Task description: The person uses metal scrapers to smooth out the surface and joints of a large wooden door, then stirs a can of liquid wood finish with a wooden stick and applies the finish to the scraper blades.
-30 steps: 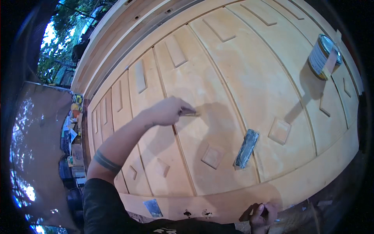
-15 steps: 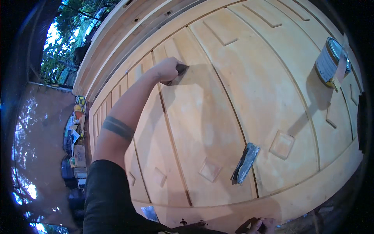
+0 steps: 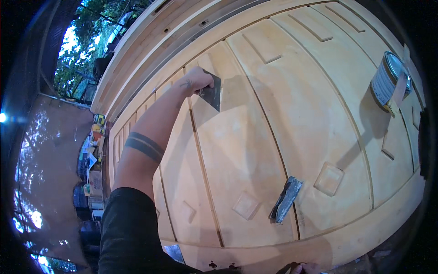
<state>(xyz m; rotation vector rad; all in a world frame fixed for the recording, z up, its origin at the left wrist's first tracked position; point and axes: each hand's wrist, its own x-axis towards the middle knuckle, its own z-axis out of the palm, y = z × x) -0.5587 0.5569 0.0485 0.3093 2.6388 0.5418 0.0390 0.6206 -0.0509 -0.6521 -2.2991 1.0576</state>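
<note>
My left hand reaches far across a large pale wooden panel with long grooves and small raised shapes. Its fingers are closed on a dark, flat scraper, whose straight edge meets the panel surface. My right hand shows only in part at the lower edge, fingers bent together beside a dark object I cannot make out. Between the hands, a silvery-grey smeared strip lies on the panel across a groove. Pale, cloudy patches show on the wood around the scraper.
On the panel's right side stands a metal can with a flat stick leaning against it. Long wooden beams run along the far side. Boxes and containers are piled at left. A small metallic plate lies on the near border.
My left hand has turned the scraper, so its broad face now shows. The whole view has shifted slightly, and my right hand sits lower in the picture.
</note>
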